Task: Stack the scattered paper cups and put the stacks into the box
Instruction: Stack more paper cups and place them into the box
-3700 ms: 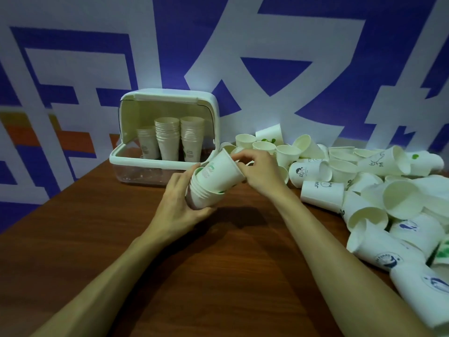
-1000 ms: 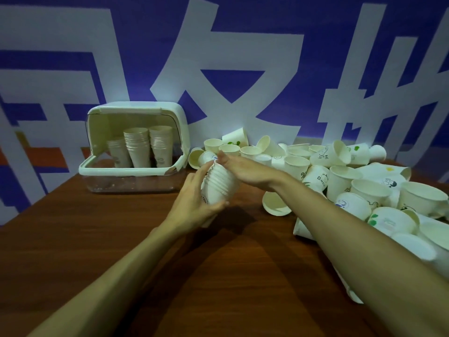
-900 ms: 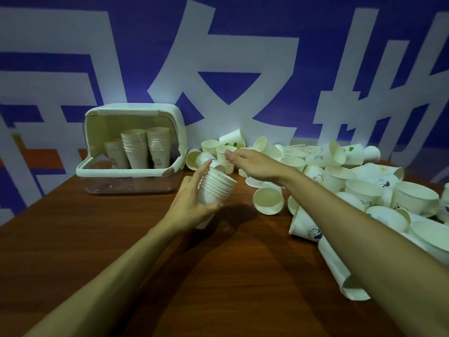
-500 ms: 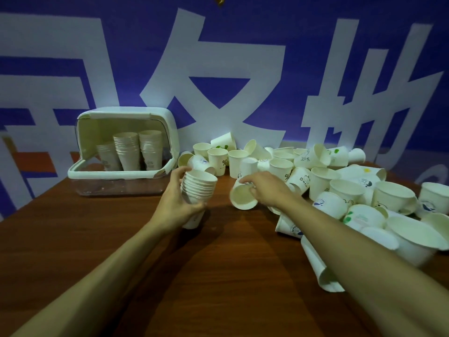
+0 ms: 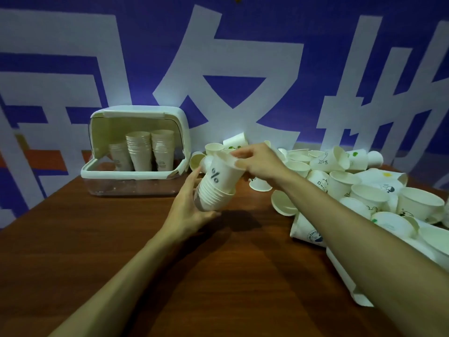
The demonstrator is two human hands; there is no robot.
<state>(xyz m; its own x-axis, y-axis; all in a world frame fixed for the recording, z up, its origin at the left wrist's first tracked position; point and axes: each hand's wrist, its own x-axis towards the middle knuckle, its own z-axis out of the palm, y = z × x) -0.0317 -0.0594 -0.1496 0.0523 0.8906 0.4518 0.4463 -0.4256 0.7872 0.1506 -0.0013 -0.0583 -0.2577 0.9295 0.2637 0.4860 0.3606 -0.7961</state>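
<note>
**Cup Insertion: Loose Cup Brought to the Hand-Held Stack**

Since the frame half a second ago, the right hand has lifted away from the loose cups at 3 o'clock. It has carried one over to the stack, which sits just 12 o'clock of the table centre. This marked cup bears a percent sign and now sits mouth-up, partly entered into the top of the stack.

Grip state:
- Right hand: thumb and fingertips pinch the rim of the marked cup. The remaining fingers are loosely curled.
- Left hand: fingers and thumb wrap the lower half of the stack, holding it off the table and tilted toward 1 o'clock.

Meaning for the task: the stack gains one cup, but the marked cup stands proud of the rims below and does not appear fully seated — a downward press looks necessary.

The box stands open at 10 o'clock and holds three finished stacks. Many loose cups remain, so the job appears well short of complete.
</note>
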